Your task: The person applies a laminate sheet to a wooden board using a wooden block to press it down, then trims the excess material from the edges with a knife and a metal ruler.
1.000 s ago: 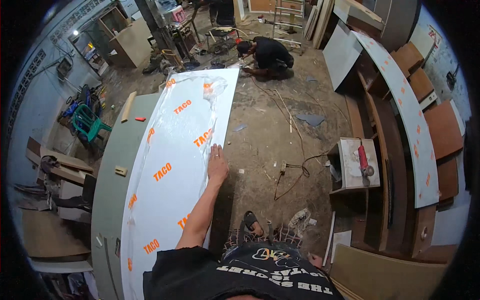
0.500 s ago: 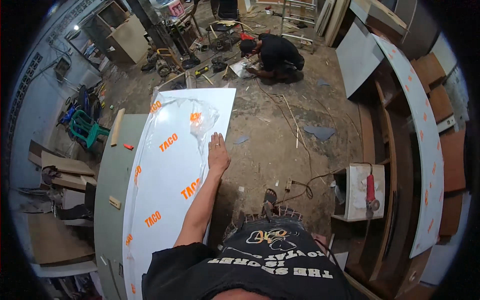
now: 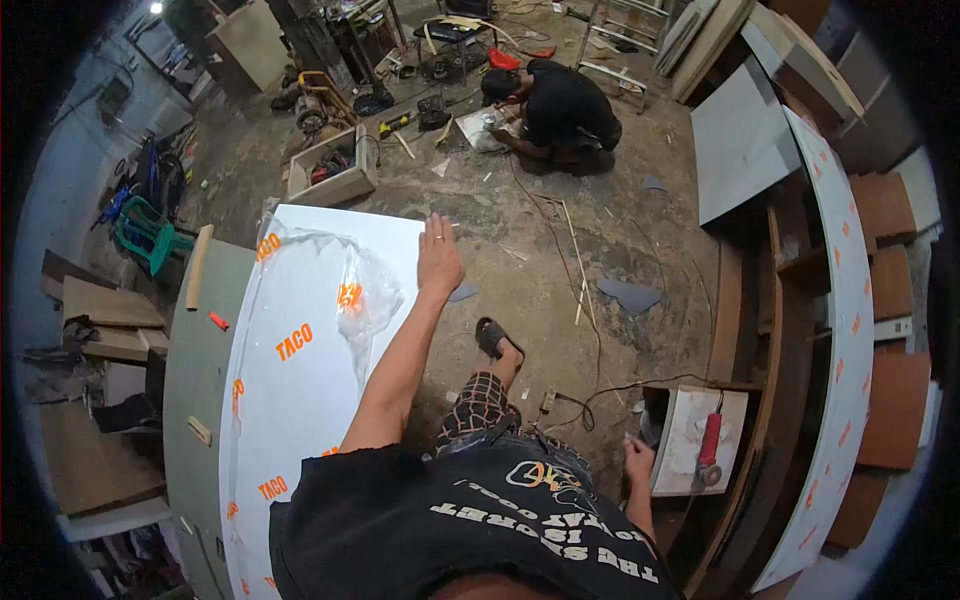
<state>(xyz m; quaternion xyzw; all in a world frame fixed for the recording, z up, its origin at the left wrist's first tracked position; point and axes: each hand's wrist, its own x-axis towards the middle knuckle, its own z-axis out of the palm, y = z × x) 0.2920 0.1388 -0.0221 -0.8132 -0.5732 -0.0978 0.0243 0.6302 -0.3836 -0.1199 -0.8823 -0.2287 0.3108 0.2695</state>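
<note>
Partly hidden by shirt (image 3: 400, 520): white panel (image 3: 290, 390); right hand (image 3: 638, 459) indistinct.

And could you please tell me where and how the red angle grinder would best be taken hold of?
Probably around the middle of the red grinder, from above, with the nearer right hand. It lies on a pale board with its upper side exposed, and its long, narrow body sits between the disc at the near end and the cord at the far end.

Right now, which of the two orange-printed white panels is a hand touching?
The left panel: the left hand touches its right edge. No hand touches the right panel, beside the brown cabinet.
</note>
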